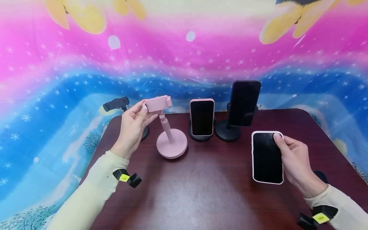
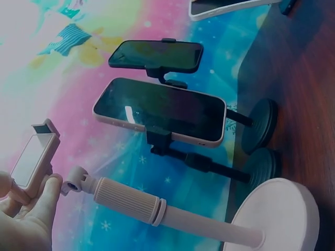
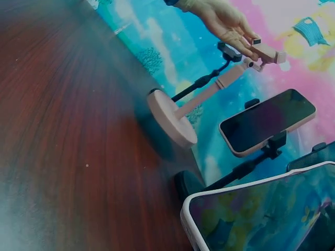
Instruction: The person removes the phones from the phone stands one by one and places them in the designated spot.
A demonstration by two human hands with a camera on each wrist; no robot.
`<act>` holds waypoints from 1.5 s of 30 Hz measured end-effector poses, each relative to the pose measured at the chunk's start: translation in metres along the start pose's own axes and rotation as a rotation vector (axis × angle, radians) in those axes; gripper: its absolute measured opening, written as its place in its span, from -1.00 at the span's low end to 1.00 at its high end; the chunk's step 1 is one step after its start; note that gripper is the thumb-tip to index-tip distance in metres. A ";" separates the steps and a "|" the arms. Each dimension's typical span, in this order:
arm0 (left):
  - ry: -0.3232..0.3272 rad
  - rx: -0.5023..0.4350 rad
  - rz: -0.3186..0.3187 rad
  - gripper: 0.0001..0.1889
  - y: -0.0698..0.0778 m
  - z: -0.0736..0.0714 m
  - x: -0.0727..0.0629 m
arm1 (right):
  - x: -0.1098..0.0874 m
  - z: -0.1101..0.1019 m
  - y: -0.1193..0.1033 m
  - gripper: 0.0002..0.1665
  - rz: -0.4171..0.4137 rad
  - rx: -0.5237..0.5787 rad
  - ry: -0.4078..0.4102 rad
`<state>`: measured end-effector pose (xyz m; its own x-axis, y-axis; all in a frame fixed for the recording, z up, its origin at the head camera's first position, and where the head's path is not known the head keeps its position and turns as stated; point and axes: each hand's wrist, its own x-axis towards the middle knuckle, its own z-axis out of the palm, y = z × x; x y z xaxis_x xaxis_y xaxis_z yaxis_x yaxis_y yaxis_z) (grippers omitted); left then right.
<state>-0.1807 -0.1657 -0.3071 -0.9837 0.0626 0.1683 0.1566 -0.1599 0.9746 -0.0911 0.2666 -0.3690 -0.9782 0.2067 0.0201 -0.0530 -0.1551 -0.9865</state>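
With thumb and fingers, my left hand [image 1: 130, 131] grips the clamp head [image 1: 156, 104] of a pink phone stand [image 1: 172, 145]. The stand's round base rests on the table and its neck leans a little. In the left wrist view the clamp [image 2: 35, 159] holds no phone. On the right, my right hand [image 1: 299, 161] holds a phone [image 1: 267, 159] in a pale case above the table, thumb on the screen's upper corner. That phone's dark screen [image 3: 267, 214] reflects the backdrop in the right wrist view.
A pink-cased phone [image 1: 202, 117] and a larger dark phone [image 1: 244, 103] sit in black stands at the back of the brown table [image 1: 210, 191]. Behind my left hand is another black stand [image 1: 116, 104]. A dark object [image 1: 320, 176] lies partly hidden by my right wrist.
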 end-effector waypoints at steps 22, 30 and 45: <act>0.067 -0.120 -0.031 -0.46 -0.002 -0.004 0.023 | -0.004 -0.017 0.014 -0.73 0.044 -0.067 -0.010; 0.118 -0.134 -0.045 -0.46 -0.006 -0.004 0.037 | -0.003 -0.021 0.014 -0.72 0.053 -0.082 0.009; 0.177 -0.074 -0.012 -0.51 -0.017 -0.006 0.053 | -0.005 -0.030 0.016 -0.70 0.051 -0.063 0.015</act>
<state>-0.2362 -0.1659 -0.3155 -0.9866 -0.1085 0.1222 0.1447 -0.2321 0.9619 -0.0813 0.2924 -0.3903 -0.9761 0.2150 -0.0326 0.0100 -0.1051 -0.9944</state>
